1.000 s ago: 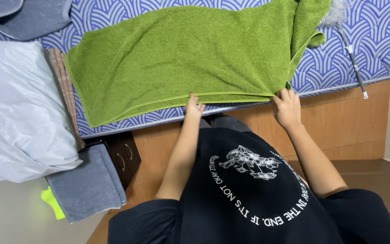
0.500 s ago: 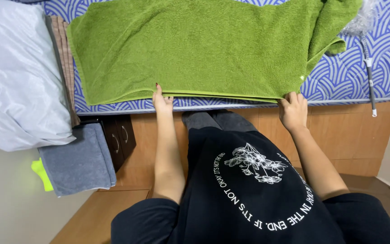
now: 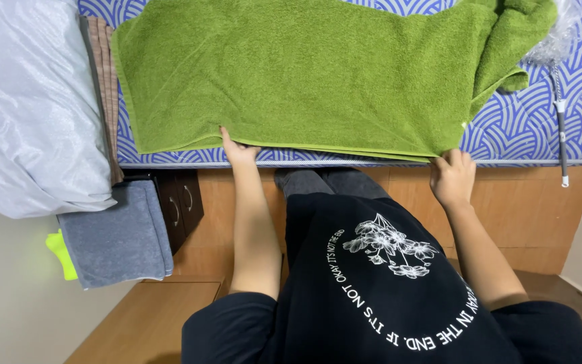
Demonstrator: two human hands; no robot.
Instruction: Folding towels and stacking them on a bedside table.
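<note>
Two hands at the near edge of a green towel, head view only. Towel lies spread flat on a bed with a blue wave-pattern sheet, doubled over so two layers show along the near edge; its right end is bunched and flopped back on itself near the top right corner. Left hand grips the near edge toward the towel's left, fingers tucked under the fabric. Right hand pinches the near right corner, fingers curled closed on it. Judging by the layers, one fold looks done and the edges roughly lined up; the rumpled right end is not yet smoothed and further folds remain. Grey folded cloth sits at lower left, beside a white plastic-covered bundle. White cable runs down the sheet on the right.
</note>
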